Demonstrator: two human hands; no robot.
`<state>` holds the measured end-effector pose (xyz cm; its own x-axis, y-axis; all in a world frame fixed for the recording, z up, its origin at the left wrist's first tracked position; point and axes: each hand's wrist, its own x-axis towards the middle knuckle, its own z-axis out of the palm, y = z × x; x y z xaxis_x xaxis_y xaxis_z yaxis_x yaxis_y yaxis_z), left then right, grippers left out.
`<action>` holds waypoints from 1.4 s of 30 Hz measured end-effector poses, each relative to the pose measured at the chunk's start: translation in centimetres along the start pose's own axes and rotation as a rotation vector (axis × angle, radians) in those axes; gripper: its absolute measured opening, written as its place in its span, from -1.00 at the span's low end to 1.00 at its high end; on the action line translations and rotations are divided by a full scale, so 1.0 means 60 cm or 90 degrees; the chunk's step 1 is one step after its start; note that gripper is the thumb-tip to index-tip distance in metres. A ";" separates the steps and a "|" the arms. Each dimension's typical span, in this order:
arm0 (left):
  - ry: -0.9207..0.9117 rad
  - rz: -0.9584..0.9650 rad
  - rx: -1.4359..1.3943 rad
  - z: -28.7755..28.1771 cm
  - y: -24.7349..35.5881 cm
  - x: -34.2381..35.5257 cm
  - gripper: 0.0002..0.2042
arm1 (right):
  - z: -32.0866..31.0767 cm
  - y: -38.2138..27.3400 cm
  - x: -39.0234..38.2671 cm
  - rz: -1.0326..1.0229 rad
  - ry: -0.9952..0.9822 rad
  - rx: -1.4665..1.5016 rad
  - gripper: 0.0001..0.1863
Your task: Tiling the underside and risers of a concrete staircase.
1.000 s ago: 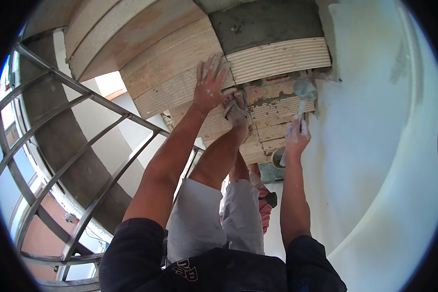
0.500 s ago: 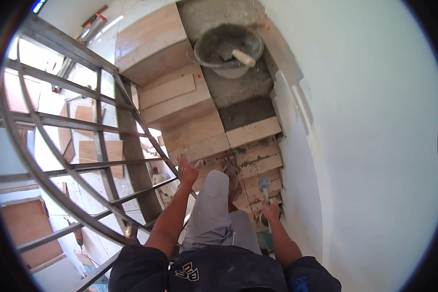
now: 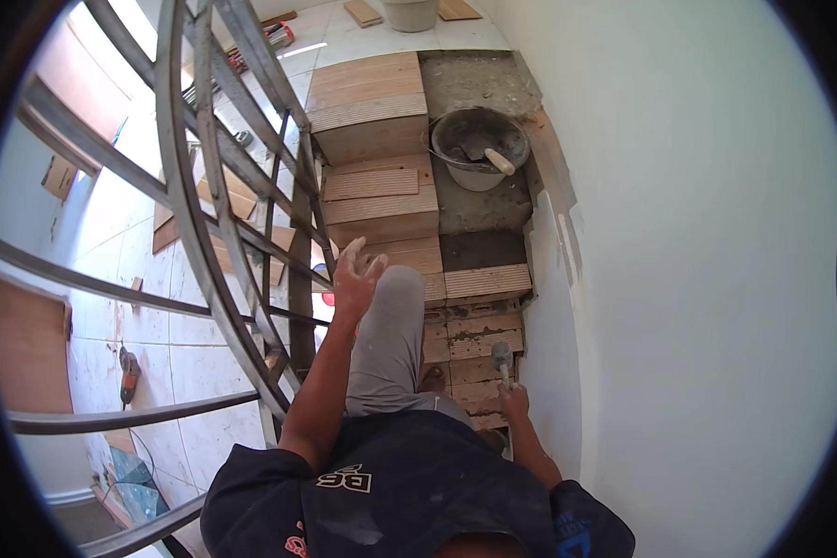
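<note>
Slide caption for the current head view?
Right hand holding a round-headed grey mallet, left hand open, above a brown, partly tiled staircase beside a grey metal railing.

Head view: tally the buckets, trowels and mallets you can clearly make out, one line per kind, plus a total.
Buckets: 2 (mortar bucket on the steps, landing bucket cut off by the top edge)
Trowel: 1
Mallet: 1
Total: 4
</note>
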<state>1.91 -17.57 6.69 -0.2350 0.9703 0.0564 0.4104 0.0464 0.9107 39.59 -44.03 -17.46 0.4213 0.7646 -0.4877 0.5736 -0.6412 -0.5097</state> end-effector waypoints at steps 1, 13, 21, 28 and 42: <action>0.011 0.014 -0.024 -0.011 0.025 0.005 -0.41 | 0.006 0.011 0.013 -0.032 0.010 0.011 -0.53; -0.351 0.085 0.238 0.086 0.095 0.144 -0.62 | -0.056 -0.279 0.128 -0.193 -0.088 0.095 -0.81; -0.683 0.091 0.592 0.268 -0.033 0.289 -0.43 | -0.152 -0.782 0.354 -0.478 0.097 0.048 -0.51; -0.598 0.082 0.472 0.324 -0.039 0.394 -0.61 | -0.069 -1.120 0.598 -0.721 0.122 -0.081 -0.56; -0.487 0.073 0.551 0.333 -0.045 0.436 -0.54 | 0.010 -1.230 0.647 -0.785 0.279 -0.120 -0.53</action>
<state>12.29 12.41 -2.45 0.3157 0.8553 -0.4107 0.9295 -0.1918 0.3151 13.21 32.93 0.78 -0.2731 0.8170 0.5078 0.8153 0.4768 -0.3286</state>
